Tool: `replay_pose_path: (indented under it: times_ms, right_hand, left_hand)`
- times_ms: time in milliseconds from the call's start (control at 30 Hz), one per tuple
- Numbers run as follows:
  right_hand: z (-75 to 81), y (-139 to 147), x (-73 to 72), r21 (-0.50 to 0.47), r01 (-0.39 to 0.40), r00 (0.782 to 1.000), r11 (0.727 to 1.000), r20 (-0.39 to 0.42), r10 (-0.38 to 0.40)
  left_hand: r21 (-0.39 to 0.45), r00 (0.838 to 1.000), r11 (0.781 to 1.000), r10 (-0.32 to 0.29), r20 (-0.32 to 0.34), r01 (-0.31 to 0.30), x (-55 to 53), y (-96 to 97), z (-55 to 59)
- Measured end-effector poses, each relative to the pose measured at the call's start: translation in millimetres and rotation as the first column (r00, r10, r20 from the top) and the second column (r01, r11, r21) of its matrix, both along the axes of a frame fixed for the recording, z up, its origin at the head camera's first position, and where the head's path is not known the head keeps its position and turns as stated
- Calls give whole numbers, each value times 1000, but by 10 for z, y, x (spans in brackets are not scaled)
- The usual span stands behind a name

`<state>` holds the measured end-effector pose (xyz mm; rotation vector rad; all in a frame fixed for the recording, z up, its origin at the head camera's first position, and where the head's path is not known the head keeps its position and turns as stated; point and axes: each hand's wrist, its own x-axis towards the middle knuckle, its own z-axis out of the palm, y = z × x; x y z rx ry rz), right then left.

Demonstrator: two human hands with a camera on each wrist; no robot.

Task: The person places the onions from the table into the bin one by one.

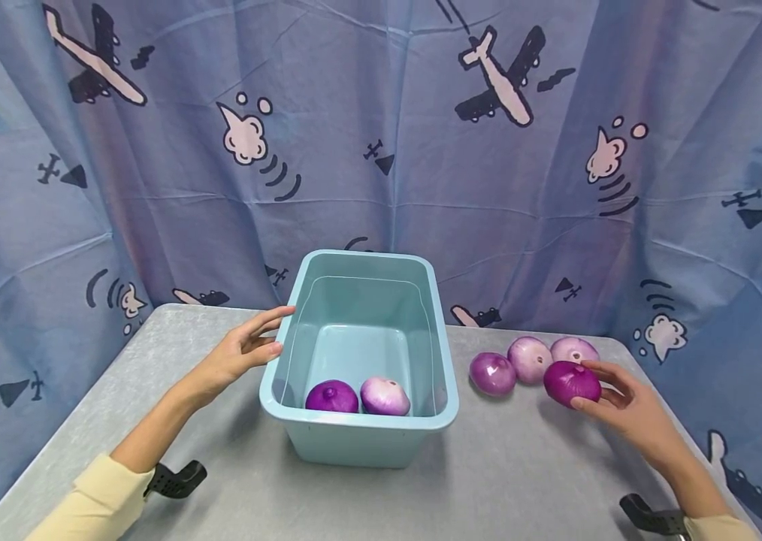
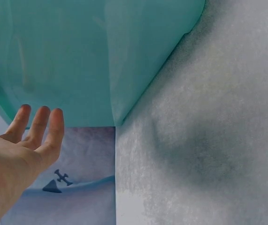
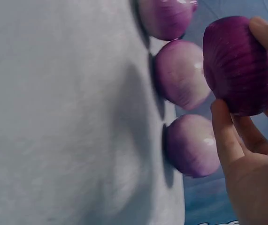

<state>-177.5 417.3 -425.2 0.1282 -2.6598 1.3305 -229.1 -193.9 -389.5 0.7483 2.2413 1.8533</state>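
Right grip around dark purple onion

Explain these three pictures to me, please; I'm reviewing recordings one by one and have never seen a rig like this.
There is no robot: a person works with two bare hands. The large picture comes from a head camera looking forward and down; the smaller two come from cameras worn on the wrists.

A blue tub stands on a gray table, with a purple onion and a paler onion inside. Three more onions rest on the table to its right. The right hand holds a dark purple onion above the table, while the left hand is at the tub's left rim. Behind hangs an airplane-patterned curtain.
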Motion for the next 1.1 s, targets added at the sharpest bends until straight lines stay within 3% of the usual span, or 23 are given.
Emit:
replay_pose_path:
  times_ms: [100,400,600,1100]
  right_hand:
    - [90,-23,-5,-21,-13,1000,1000,2,13]
    - [331,-166,-4,-67,-103,991,992,-90,96]
    - [460,-269,-10,-86,-134,988,987,-91,126]
    - [656,-676,-167,-185,-265,959,946,-148,240]
  left_hand:
    - [-2,1000,1000,2,0,-2,3,2,4]
    - [-12,1000,1000,7,-14,-7,9,7,20]
    - [-19,1000,1000,1,-18,-2,3,7,44]
    - [34,1000,999,-19,-15,20,-17,5,7]
